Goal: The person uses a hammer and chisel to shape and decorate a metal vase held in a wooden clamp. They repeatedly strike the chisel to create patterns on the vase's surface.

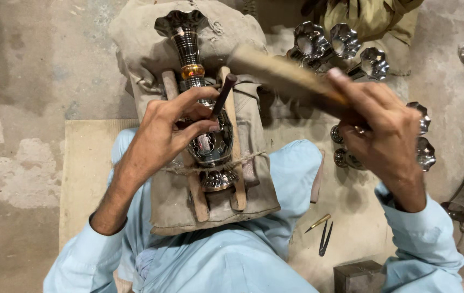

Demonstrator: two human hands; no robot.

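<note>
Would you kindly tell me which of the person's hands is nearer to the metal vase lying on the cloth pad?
Left. The left hand rests on the metal vase, holding a dark punch against it. The right hand is raised off to the vase's right, gripping a blurred wooden mallet.

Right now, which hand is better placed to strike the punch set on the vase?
The right hand: it holds the wooden mallet raised beside the punch, while the left hand is occupied pinching that punch against the metal vase.

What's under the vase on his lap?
The vase lies between two wooden slats tied with twine over a stuffed cloth cushion. The left hand covers its left side; the cushion's underside is hidden.
</note>
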